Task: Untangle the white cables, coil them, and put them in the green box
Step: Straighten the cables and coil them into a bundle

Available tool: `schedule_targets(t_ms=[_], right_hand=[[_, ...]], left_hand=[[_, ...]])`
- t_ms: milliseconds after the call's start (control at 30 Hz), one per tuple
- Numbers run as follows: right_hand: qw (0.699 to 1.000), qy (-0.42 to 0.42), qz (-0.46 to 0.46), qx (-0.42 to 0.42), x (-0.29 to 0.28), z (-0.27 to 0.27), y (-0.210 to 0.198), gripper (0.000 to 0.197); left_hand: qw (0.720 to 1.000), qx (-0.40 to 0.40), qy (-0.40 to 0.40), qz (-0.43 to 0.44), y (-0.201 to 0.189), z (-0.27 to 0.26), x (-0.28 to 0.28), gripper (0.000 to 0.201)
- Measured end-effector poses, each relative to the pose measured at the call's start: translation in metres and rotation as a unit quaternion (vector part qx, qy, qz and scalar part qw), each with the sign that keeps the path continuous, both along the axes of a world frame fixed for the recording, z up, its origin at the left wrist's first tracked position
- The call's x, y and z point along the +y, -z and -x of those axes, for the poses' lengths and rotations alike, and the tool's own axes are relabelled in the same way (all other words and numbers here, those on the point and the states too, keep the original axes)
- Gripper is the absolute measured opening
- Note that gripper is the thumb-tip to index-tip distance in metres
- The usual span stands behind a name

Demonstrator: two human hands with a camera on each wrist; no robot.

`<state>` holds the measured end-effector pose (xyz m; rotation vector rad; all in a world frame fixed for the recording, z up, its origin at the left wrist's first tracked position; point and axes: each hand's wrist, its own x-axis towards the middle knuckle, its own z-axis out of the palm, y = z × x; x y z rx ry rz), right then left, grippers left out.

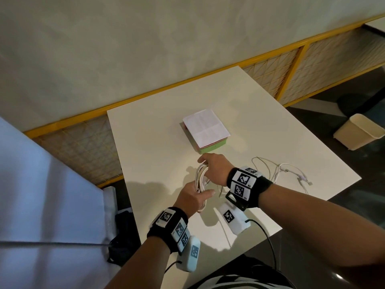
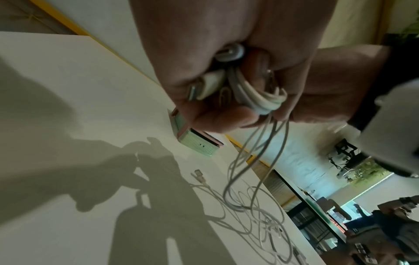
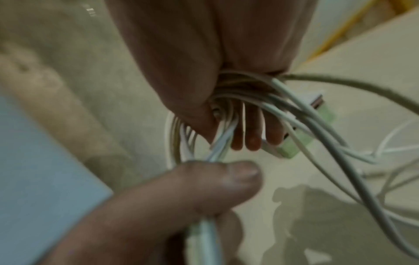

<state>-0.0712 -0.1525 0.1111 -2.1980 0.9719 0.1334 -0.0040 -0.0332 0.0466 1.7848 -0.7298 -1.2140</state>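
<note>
A: Hands?
B: Both on the coil of white cables (image 1: 201, 180), held above the white table (image 1: 150, 142) near its 6 o'clock edge. Left hand (image 1: 192, 198) grips the coil's near end, fingers curled round the bundle, thumb on top. Left wrist view shows a plug and loops packed into that fist.
A: Right?
B: Right hand (image 1: 214, 171) at the coil's 12 o'clock end, fingers curled through the loops. Right wrist view shows strands running over those fingers (image 3: 251, 132); picture is blurred.
A: Rest of the cable?
B: Loose cables (image 1: 281, 174) lie slack on the table at 3 o'clock of the hands, still looped over each other, connectors at the far right. Strands trail from the coil down to that pile.
A: Box?
B: Green box (image 1: 210, 148) at 12 o'clock of the right hand, near but apart, around table centre. A printed paper sheet (image 1: 206, 128) lies on top, covering it; pink edge under the sheet.
A: Other stuff?
B: Beige bin (image 1: 358, 131) on the floor at 3 o'clock, beyond the table.
</note>
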Motion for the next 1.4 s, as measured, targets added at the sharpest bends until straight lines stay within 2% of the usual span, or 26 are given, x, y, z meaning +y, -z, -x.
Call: schedule_targets(t_ms=[100, 267, 333, 467, 567, 700, 1000, 1200, 1300, 1400], right_hand=[[0.997, 0.031, -0.062, -0.021, 0.001, -0.002, -0.004, 0.037], [0.993, 0.048, -0.086, -0.068, 0.005, -0.006, -0.012, 0.045], [0.989, 0.063, -0.098, -0.089, 0.007, -0.006, -0.013, 0.042], [0.981, 0.1, -0.117, -0.122, 0.011, -0.007, -0.01, 0.036], [0.979, 0.112, -0.115, -0.126, 0.013, -0.008, -0.011, 0.038], [0.981, 0.106, -0.092, -0.134, 0.016, -0.01, -0.012, 0.041], [0.971, 0.145, -0.11, -0.157, 0.012, -0.02, -0.007, 0.036], [0.965, 0.142, -0.135, -0.176, 0.008, -0.025, -0.007, 0.026], [0.979, 0.065, -0.129, -0.142, 0.001, -0.027, -0.015, 0.036], [0.988, -0.002, -0.119, -0.102, -0.006, -0.026, -0.022, 0.051]], left_hand=[[1.0, 0.013, 0.0, 0.004, 0.0, 0.002, -0.003, 0.037], [0.997, 0.052, -0.044, 0.031, -0.002, 0.002, -0.01, 0.052], [0.998, 0.055, -0.015, 0.038, -0.005, 0.001, -0.012, 0.047], [1.0, 0.012, 0.012, -0.019, -0.012, -0.004, -0.019, 0.042], [0.998, -0.028, 0.034, -0.049, -0.018, 0.0, -0.026, 0.019], [0.996, -0.05, 0.027, -0.069, -0.019, 0.003, -0.029, 0.034], [0.994, -0.064, 0.024, -0.086, -0.023, -0.003, -0.036, 0.036], [0.999, -0.006, 0.019, -0.05, -0.028, -0.003, -0.036, 0.033], [0.997, 0.067, -0.035, 0.001, -0.03, 0.004, -0.033, 0.037], [0.981, 0.164, -0.08, 0.061, -0.03, 0.007, -0.03, 0.036]])
